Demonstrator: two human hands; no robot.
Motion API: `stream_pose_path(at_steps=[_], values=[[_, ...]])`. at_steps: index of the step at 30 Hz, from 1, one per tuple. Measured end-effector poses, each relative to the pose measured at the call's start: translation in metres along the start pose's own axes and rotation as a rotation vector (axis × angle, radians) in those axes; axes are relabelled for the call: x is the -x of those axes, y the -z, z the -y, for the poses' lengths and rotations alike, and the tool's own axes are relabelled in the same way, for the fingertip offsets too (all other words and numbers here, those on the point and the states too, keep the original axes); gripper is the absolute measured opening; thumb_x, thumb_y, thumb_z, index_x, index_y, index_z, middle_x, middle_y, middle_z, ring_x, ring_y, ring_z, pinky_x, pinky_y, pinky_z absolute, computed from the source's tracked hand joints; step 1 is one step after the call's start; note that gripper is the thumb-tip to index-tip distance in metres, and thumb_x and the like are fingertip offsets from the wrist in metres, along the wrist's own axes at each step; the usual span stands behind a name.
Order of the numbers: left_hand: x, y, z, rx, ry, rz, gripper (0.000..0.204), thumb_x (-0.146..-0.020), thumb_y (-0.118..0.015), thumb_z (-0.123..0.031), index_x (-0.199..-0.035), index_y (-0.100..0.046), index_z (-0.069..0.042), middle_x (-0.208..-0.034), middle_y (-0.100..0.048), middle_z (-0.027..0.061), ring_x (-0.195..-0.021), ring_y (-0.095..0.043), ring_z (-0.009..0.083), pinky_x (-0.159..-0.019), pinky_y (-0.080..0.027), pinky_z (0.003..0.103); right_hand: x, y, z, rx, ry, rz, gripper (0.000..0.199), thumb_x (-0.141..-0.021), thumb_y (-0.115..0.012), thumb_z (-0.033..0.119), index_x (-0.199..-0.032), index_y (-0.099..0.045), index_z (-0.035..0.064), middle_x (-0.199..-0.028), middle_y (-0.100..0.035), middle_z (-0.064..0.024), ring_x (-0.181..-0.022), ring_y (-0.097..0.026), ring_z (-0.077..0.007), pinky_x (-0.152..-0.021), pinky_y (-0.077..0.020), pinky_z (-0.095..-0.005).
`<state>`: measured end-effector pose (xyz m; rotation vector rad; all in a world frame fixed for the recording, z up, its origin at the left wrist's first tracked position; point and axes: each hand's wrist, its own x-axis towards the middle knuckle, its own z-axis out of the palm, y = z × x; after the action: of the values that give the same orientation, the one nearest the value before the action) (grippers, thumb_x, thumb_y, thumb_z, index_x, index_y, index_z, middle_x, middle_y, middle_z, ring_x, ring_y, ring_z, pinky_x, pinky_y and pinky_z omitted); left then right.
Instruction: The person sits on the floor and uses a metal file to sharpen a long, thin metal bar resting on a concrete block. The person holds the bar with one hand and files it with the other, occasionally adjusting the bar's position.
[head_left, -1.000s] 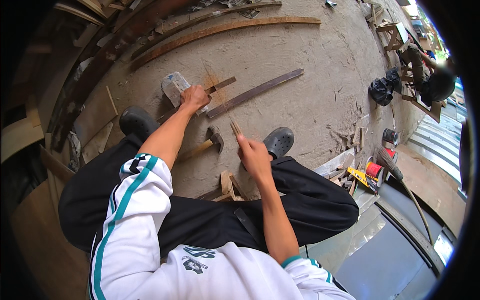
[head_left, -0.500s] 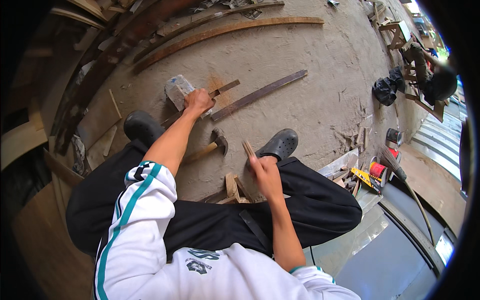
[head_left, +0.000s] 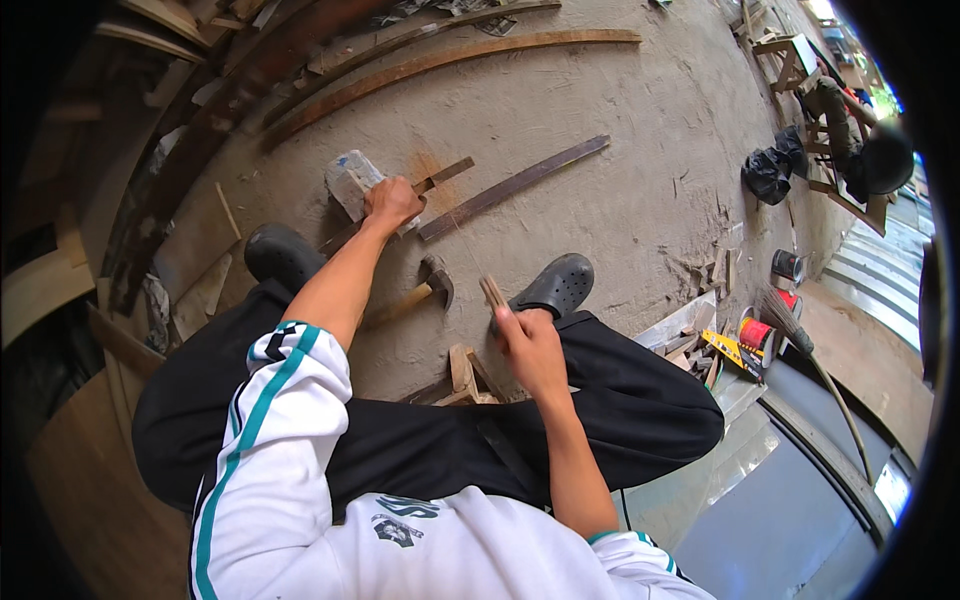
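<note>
My left hand (head_left: pixel 393 203) is closed around a narrow brown wooden strip (head_left: pixel 447 174) and presses it against a pale, rough block (head_left: pixel 350 183) on the floor. In my right hand (head_left: pixel 532 350), between my knees, is the wooden handle (head_left: pixel 492 292) of what looks like a handsaw. Its blade shows only edge-on, as a thin line running from the handle toward the strip. Orange dust lies on the floor beside the strip. A hammer (head_left: pixel 438 280) with a wooden handle rests between my feet, and a longer dark strip (head_left: pixel 515 188) lies just beyond.
Long timber strips (head_left: pixel 450 62) lie farther off. Wood offcuts (head_left: pixel 462 372) sit close to my lap. On the right are a broom (head_left: pixel 790 322), a red can (head_left: pixel 752 333), a yellow-and-black package (head_left: pixel 735 350) and a black plastic bag (head_left: pixel 768 176). Boards lean along the left.
The view has shifted slightly. My right hand and the saw handle have moved a little and look less blurred; my left hand keeps its hold on the strip.
</note>
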<state>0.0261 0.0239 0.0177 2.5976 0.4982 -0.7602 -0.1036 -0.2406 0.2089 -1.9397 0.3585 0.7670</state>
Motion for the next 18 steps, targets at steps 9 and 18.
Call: stream_pose_path(at_steps=[9, 18], values=[[0.0, 0.001, -0.018, 0.006, -0.049, -0.003, 0.04, -0.075, -0.068, -0.031, -0.098, -0.074, 0.002, -0.101, -0.07, 0.0275, -0.099, -0.068, 0.0422, -0.088, -0.054, 0.047, -0.099, -0.046, 0.001, 0.016, 0.077, -0.051, 0.061, -0.097, -0.053, 0.051, -0.066, -0.058, -0.0025, -0.055, -0.051, -0.006, -0.055, -0.048, -0.0146, -0.055, -0.0395, -0.0331], [-0.001, 0.002, 0.008, -0.007, -0.005, -0.026, 0.04, -0.076, -0.068, -0.032, -0.098, -0.074, 0.001, -0.101, -0.07, 0.0276, -0.099, -0.068, 0.0424, -0.087, -0.054, 0.047, -0.027, -0.019, -0.021, 0.002, 0.054, 0.05, 0.059, -0.099, -0.054, 0.047, -0.065, -0.057, -0.0009, -0.054, -0.05, -0.0023, -0.052, -0.044, -0.0112, -0.05, -0.036, -0.0313]])
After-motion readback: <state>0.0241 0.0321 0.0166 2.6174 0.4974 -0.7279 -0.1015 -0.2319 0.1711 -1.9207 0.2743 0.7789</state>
